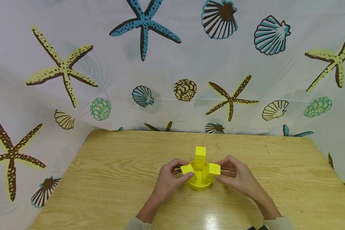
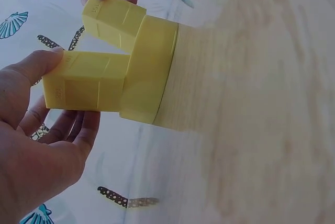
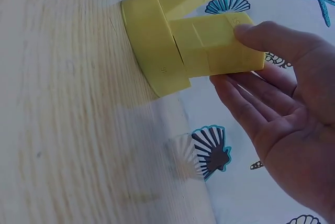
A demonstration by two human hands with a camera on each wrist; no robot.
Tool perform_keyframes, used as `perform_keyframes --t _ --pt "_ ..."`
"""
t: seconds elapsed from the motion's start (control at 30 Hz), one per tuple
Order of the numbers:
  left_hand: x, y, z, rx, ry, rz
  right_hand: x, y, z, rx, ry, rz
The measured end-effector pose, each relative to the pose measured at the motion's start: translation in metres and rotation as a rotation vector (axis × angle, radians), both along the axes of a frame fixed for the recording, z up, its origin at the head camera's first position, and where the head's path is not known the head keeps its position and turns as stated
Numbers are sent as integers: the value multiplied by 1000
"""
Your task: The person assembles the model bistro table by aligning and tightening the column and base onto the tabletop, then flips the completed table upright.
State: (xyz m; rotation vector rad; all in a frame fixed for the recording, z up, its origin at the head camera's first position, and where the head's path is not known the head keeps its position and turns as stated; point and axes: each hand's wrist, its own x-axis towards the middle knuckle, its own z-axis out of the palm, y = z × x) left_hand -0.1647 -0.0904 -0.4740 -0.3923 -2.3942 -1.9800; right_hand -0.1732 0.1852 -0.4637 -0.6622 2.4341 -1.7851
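A round, shallow yellow base [image 1: 199,187] rests on the wooden table, and three yellow rectangular blocks stand in it. My left hand [image 1: 167,179] pinches the upper part of the left block [image 1: 187,169] between thumb and fingers. Opposite it, my right hand [image 1: 242,177] holds the right block [image 1: 215,169] the same way. The back block [image 1: 200,152] stands upright, touched by neither hand. Both wrist views show the lower ends of the gripped blocks [image 2: 86,80] [image 3: 212,46] at the base's rim; small raised marks show on their sides.
The light wooden table [image 1: 118,166] runs to a white cloth [image 1: 172,70] printed with starfish and shells, which hangs behind it and along both sides. A bright glare spot lies on the tabletop in front of the base.
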Motion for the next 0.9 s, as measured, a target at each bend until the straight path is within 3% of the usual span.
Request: perform_keyframes --t 0.3,0.6,0.9 --pt "-1 -2 -1 30 -5 -9 0 -5 -3 36 -21 -12" --pt "-2 -1 -3 58 -6 -28 -1 -8 -8 37 -9 106" --pt "-3 -2 -4 89 -17 -42 0 -13 -9 69 -3 63"
